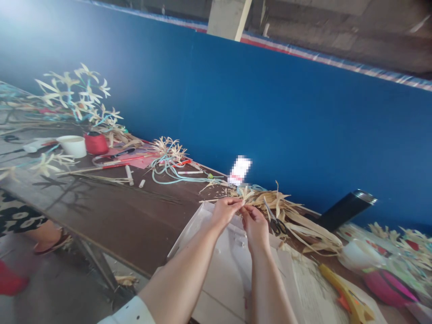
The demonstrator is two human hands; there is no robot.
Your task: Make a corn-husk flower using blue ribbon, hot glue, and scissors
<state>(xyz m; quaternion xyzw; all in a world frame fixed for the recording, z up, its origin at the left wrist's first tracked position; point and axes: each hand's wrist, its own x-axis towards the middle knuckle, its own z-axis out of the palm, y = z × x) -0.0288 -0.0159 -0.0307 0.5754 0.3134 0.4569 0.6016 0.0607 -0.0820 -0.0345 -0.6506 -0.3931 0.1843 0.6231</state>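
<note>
- Nearest, we see a white tray (199, 229) under both forearms, its left rim slanting away toward the far side; at near right lies a yellow tool (354, 297), perhaps a glue gun.
- Farther in, the left hand (224, 211) and the right hand (255, 225) meet above the tray's far end, the left reaching in from the left and the right from the near side.
- The grip of each is closed, fingertips together on the base of a pale flower (246, 193); we cannot tell which finger carries most of it.
- The flower lies just beyond the fingertips, its long axis pointing far and slightly right, petals spread; neither hand is clearly nearer.
- Just right of the right hand, scissors (278, 226) and dry husk strips (313, 231) crowd that side, so we judge more room on the left, where the tabletop (145, 225) stretches away.
- Beyond, a dark flask (347, 210) leans at far right, and a blue panel (270, 112) bounds the far edge.
</note>
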